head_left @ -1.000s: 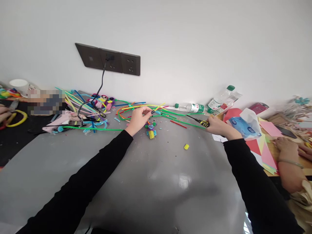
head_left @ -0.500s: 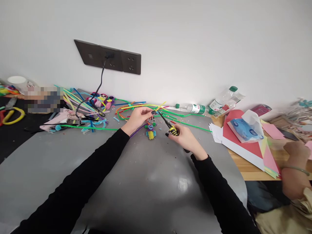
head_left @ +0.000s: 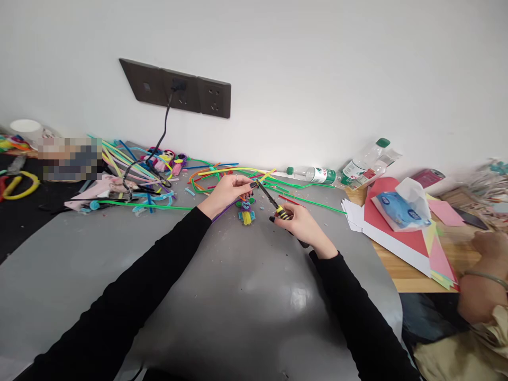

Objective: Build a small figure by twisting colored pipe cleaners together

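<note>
My left hand (head_left: 228, 193) pinches a short yellow pipe cleaner (head_left: 270, 173), whose free end sticks up past the fingertips. My right hand (head_left: 299, 225) is wrapped round what look like long-nose pliers (head_left: 283, 213) with yellow-and-black handles. Their dark tip meets the pipe cleaner right by my left fingertips; whether the jaws are parted is too small to tell. Just below my left hand lies a small figure (head_left: 246, 212) of purple, blue and yellow pipe cleaner. A purple pipe cleaner (head_left: 222, 212) runs under my left wrist.
Loose pipe cleaners (head_left: 198, 182) and finished dolls (head_left: 164, 161) lie along the wall. Plastic bottles (head_left: 317, 174), coloured paper (head_left: 397, 238) and a tissue pack (head_left: 400, 209) are at right. A co-worker's arm (head_left: 482, 286) shows at the right edge. A black cord (head_left: 163, 135) hangs from the wall socket.
My right hand has brought the pliers leftward from near the bottles to the yellow pipe cleaner. My left hand keeps its pinch, barely moving. The co-worker's arm at right has shifted.
</note>
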The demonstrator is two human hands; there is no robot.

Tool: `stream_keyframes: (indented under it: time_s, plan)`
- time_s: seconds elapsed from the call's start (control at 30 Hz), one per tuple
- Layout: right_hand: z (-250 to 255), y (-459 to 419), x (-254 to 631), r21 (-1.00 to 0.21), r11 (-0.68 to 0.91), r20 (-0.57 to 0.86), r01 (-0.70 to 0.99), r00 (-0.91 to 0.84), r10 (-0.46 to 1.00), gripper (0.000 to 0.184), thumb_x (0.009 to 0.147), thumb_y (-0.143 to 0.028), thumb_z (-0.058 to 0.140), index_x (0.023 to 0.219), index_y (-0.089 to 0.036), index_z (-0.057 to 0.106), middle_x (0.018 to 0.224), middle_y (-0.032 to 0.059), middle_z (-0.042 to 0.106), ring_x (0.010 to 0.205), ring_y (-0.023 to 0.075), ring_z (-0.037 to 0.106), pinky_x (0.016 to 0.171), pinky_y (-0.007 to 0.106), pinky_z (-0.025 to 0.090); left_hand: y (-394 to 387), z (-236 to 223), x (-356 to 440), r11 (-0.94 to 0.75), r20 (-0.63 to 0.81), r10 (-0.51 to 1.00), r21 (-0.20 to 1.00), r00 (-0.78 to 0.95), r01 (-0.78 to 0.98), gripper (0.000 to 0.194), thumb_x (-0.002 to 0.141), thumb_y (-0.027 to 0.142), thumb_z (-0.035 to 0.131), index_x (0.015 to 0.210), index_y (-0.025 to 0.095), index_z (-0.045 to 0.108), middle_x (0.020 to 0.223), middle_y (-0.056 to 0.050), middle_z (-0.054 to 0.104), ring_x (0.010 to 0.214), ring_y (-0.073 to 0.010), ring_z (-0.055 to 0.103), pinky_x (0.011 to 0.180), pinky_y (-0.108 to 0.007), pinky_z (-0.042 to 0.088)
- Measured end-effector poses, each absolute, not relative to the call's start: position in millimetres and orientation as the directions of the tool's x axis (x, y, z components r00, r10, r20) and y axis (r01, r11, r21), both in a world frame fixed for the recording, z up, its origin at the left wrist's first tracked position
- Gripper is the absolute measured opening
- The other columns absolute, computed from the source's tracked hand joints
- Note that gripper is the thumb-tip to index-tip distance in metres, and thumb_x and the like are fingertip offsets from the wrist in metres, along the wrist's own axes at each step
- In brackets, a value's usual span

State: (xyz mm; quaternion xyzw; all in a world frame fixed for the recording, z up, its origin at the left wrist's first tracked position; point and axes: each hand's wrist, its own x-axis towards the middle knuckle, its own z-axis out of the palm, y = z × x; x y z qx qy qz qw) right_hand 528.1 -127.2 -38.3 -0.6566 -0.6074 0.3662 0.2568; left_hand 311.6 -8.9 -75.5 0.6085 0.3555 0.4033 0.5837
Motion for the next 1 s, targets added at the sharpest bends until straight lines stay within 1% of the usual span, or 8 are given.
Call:
stream_keyframes:
  time_s: [0.4, 0.53, 0.67, 0.73, 0.83, 0.9, 0.93, 1.0]
  plan:
    - [-38.0, -128.4, 525.5, -0.775, -0.144, -0.194, 0.615, -0.014, 0.981, 0.017, 0.068, -0.034, 0.061, 0.069, -0.022, 0.049, 0.062, -0.0053, 0.046, 0.058, 0.0122, 0.040, 0.055, 0.028, 0.026, -10.2, -72.4, 312.7, -0.043, 0.066, 0.894, 0.997, 0.444, -0.060, 0.032, 0.067, 0.042, 0.085, 0.082, 0.014, 0.075, 0.072, -0.005, 0.071, 0.060, -0.0144, 0.060, 0.059, -0.029, 0.051]
    - [-39.6, -127.7, 521.5, -0.780, -0.165, -0.217, 0.603, -0.013, 0.976, 0.016, 0.067, -0.033, 0.059, 0.067, -0.022, 0.047, 0.058, -0.0051, 0.046, 0.054, 0.0122, 0.041, 0.053, 0.028, 0.024, -10.1, -72.3, 312.3, -0.035, 0.048, 0.899, 0.999, 0.435, -0.037, 0.029, 0.069, 0.038, 0.084, 0.082, 0.014, 0.075, 0.073, -0.006, 0.072, 0.061, -0.0149, 0.061, 0.060, -0.029, 0.051]
    - [-41.1, -127.5, 518.1, -0.786, -0.182, -0.210, 0.591, 0.022, 0.977, 0.017, 0.066, -0.033, 0.057, 0.064, -0.023, 0.043, 0.056, -0.0051, 0.044, 0.052, 0.0119, 0.040, 0.053, 0.028, 0.026, -9.5, -73.3, 312.2, -0.028, 0.041, 0.903, 0.999, 0.427, -0.035, 0.032, 0.070, 0.040, 0.084, 0.084, 0.014, 0.075, 0.075, -0.007, 0.073, 0.063, -0.0157, 0.062, 0.060, -0.029, 0.051]
    - [-39.7, -127.9, 518.8, -0.774, -0.191, -0.221, 0.604, 0.025, 0.975, 0.016, 0.067, -0.034, 0.057, 0.064, -0.023, 0.045, 0.055, -0.0052, 0.044, 0.052, 0.0121, 0.040, 0.053, 0.028, 0.027, -8.3, -74.1, 311.7, -0.042, 0.052, 0.901, 0.999, 0.431, -0.031, 0.034, 0.070, 0.042, 0.084, 0.085, 0.014, 0.075, 0.075, -0.007, 0.073, 0.064, -0.0160, 0.063, 0.062, -0.029, 0.052]
    - [-33.0, -127.5, 525.8, -0.750, -0.181, -0.227, 0.636, 0.009, 0.974, 0.014, 0.068, -0.034, 0.058, 0.071, -0.022, 0.054, 0.059, -0.0041, 0.049, 0.055, 0.0135, 0.044, 0.054, 0.028, 0.031, -4.2, -76.0, 308.9, -0.090, 0.073, 0.902, 0.996, 0.426, 0.022, 0.034, 0.073, 0.044, 0.080, 0.088, 0.014, 0.076, 0.078, -0.007, 0.075, 0.068, -0.0177, 0.065, 0.064, -0.030, 0.053]
    - [-27.2, -124.8, 535.3, -0.687, -0.147, -0.163, 0.711, 0.046, 0.986, 0.017, 0.069, -0.033, 0.060, 0.080, -0.021, 0.058, 0.069, -0.0014, 0.057, 0.063, 0.0161, 0.051, 0.059, 0.028, 0.035, -0.3, -77.9, 305.5, -0.158, 0.100, 0.914, 0.980, 0.394, 0.117, 0.029, 0.076, 0.041, 0.077, 0.088, 0.015, 0.076, 0.080, -0.007, 0.076, 0.072, -0.0197, 0.067, 0.068, -0.031, 0.054]
    - [-24.6, -122.4, 541.7, -0.617, -0.142, -0.121, 0.774, 0.085, 0.989, 0.020, 0.070, -0.032, 0.061, 0.086, -0.021, 0.059, 0.077, 0.0008, 0.062, 0.069, 0.0180, 0.055, 0.062, 0.028, 0.037, 1.8, -78.9, 303.6, -0.209, 0.129, 0.920, 0.961, 0.370, 0.183, 0.025, 0.077, 0.038, 0.075, 0.087, 0.015, 0.077, 0.081, -0.007, 0.076, 0.074, -0.0206, 0.068, 0.071, -0.031, 0.054]
    - [-21.6, -115.1, 558.3, -0.401, -0.208, -0.072, 0.892, 0.196, 0.978, 0.024, 0.074, -0.030, 0.061, 0.096, -0.019, 0.060, 0.090, 0.0069, 0.068, 0.080, 0.0229, 0.060, 0.066, 0.030, 0.039, 5.5, -81.2, 300.0, -0.322, 0.211, 0.920, 0.888, 0.329, 0.329, 0.017, 0.079, 0.032, 0.072, 0.084, 0.017, 0.077, 0.084, -0.007, 0.077, 0.079, -0.0221, 0.069, 0.077, -0.033, 0.054]
